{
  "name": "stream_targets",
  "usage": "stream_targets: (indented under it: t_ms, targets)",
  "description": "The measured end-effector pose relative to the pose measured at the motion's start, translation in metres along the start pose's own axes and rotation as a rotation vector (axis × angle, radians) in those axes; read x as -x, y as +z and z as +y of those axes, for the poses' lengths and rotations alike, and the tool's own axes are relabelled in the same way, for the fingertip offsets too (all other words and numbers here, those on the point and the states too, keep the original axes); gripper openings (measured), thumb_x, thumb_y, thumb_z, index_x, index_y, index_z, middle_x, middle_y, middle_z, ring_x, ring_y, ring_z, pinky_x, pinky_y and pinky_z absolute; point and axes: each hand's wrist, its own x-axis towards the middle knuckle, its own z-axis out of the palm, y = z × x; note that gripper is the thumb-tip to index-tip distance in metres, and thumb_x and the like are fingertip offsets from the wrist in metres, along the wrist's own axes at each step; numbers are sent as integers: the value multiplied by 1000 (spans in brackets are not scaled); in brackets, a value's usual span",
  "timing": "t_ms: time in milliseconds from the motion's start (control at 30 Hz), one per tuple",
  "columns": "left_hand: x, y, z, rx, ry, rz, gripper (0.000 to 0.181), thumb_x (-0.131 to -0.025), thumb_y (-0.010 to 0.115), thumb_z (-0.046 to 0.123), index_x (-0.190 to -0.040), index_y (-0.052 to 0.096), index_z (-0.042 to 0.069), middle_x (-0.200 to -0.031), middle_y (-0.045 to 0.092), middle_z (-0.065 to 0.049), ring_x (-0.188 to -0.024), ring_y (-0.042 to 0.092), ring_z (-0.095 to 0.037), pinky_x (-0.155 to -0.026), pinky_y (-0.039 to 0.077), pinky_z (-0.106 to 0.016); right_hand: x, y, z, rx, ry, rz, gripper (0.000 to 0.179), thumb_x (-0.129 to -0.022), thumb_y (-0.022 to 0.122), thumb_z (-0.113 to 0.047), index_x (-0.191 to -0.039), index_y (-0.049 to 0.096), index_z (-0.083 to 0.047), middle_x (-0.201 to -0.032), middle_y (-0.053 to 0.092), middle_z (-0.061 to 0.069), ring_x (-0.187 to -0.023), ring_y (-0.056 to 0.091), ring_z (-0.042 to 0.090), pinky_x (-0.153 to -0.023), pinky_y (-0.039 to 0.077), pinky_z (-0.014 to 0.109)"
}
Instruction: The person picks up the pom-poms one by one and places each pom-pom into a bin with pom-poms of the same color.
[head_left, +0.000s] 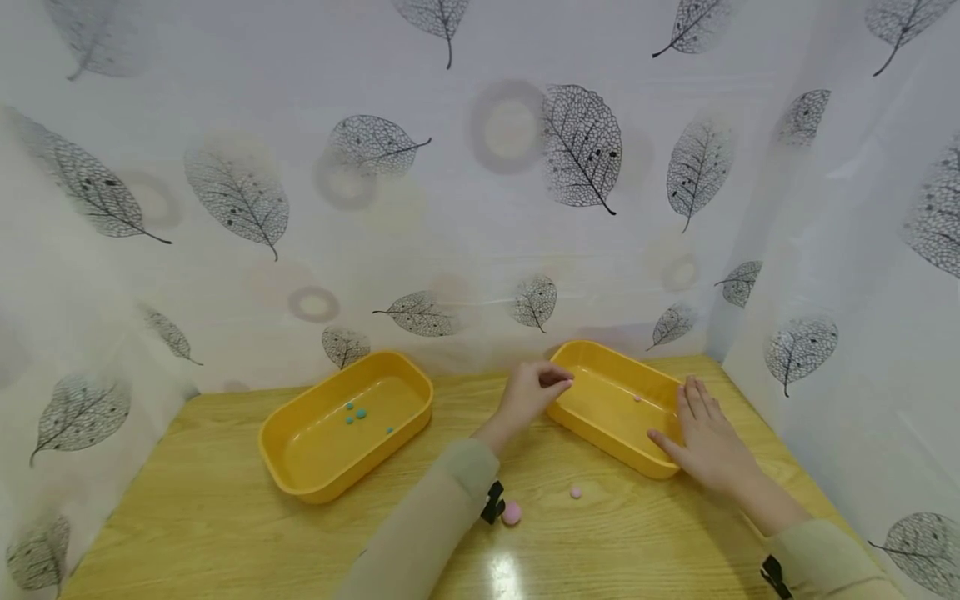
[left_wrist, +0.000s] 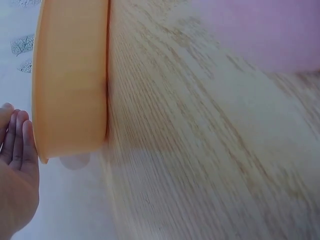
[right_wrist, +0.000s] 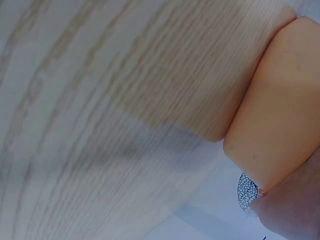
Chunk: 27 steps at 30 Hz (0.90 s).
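Large pink ball: the round, smooth pink ball lay on the wood-grain counter, just beside my left sleeve.
Small pink ball: this little round pink ball lay between my forearms, somewhat nearer the left.
Right hand: my right hand rested fingers-straight on the near right end of the rounded yellow plastic tray, thumb spread, gripping nothing.
Tray axis: its length slanted from near right to far left, spanning the space between my hands.
Pink ball inside: a tiny one sat nearer my right hand.
Left hand: my left hand was at the far left end, thumb and fingertips together, seemingly pinching a tiny pink bead.
Second yellow tray: this one, holding turquoise balls, lay well left, slanting oppositely.
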Motion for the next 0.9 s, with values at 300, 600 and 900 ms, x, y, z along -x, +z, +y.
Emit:
stream_targets:
  t_ms: [300, 600, 900]
  targets:
    - [-10, 7, 1, 17, -37, -3, 17, -101, 74, 12, -113, 81, 2, -108, 81, -10, -91, 74, -14, -78, 59, -15, -1, 1, 0, 4, 0, -1, 102, -108, 51, -55, -157, 11, 26, -168, -1, 45, -158, 4, 60, -131, 6, 68]
    - [-20, 15, 2, 0, -37, 15, 15, -99, 76, 12, -109, 81, 3, -107, 82, -11, -89, 74, -15, -77, 58, -15, 0, -2, -2, -2, -2, -7, 102, -108, 51, -55, -156, 11, 26, -167, -2, 45, -158, 4, 61, -131, 7, 69]
    - [-24, 14, 5, -10, -90, 5, 12, -100, 76, 13, -108, 82, 6, -105, 81, -9, -84, 69, -9, -73, 56, -14, 1, -2, -3, -1, -6, -1, 101, -108, 50, -54, -156, 11, 26, -167, -2, 45, -158, 2, 60, -131, 7, 68]
